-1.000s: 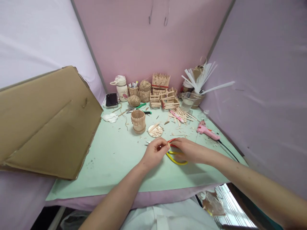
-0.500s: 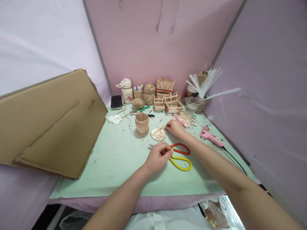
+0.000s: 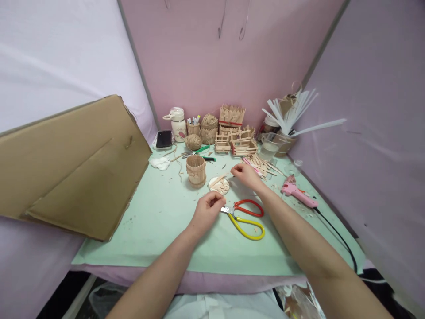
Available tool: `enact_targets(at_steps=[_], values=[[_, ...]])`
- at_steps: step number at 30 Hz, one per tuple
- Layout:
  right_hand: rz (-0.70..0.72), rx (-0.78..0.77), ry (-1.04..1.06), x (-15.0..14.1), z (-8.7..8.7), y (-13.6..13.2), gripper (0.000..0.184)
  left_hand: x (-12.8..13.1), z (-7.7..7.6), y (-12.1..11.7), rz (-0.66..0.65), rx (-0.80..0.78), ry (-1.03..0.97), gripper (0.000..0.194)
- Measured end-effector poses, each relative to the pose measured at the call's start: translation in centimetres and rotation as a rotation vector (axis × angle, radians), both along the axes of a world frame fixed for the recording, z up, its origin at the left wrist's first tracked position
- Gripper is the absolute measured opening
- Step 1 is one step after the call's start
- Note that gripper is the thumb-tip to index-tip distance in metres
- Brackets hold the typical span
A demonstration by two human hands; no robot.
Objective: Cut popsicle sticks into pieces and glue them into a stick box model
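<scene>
- Just changed: right hand [image 3: 246, 175] off the scissors, now just right of the round white dish of pale wood chips [image 3: 228, 187]; fingers bunched low, cannot tell if gripping anything.
- Left hand [image 3: 207, 210] slid leftward along the scissors, now over the blade end, just nearside of the dish; thumb and forefinger pinched closed, contents too small to tell.
- Metal scissors with one red and one yellow looped handle [image 3: 229, 211] lie on the desk nearside and right of the dish, handles apart, tips hidden by left hand. Meaning: cutting paused, as I judge it; attention seems on the dish side.
- Barrel-shaped cup of pale wooden sticks [image 3: 195, 172]: upright, just left of the dish.
- Loose heap of flat pale wooden sticks [image 3: 265, 166]: behind and right of the dish.
- Pink glue gun with black cord [image 3: 300, 195]: well right of the dish.
- Pale green desk [image 3: 156, 241]: wood scraps scattered around the dish.
- Large brown cardboard sheet [image 3: 86, 173]: far left of the dish.
- Plain pink wall [image 3: 195, 57]: behind everything; pale lilac fabric hangs either side.
</scene>
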State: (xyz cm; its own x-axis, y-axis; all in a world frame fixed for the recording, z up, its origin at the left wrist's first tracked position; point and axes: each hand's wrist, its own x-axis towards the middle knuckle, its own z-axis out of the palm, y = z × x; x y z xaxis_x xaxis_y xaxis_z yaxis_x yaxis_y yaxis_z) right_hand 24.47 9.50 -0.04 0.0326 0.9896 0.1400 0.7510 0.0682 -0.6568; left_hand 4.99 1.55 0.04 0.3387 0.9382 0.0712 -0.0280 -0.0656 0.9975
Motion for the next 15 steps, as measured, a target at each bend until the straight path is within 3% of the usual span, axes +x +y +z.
enact_targets(at_steps=[7,15], values=[[0.183,-0.145,0.436,0.2,0.7,-2.0,0.024,-0.1,-0.5,0.8,0.127,-0.222,-0.144,0.010],[0.239,-0.116,0.478,-0.9,0.8,-2.6,0.020,-0.2,-0.9,1.0,0.196,-0.285,-0.246,0.019]])
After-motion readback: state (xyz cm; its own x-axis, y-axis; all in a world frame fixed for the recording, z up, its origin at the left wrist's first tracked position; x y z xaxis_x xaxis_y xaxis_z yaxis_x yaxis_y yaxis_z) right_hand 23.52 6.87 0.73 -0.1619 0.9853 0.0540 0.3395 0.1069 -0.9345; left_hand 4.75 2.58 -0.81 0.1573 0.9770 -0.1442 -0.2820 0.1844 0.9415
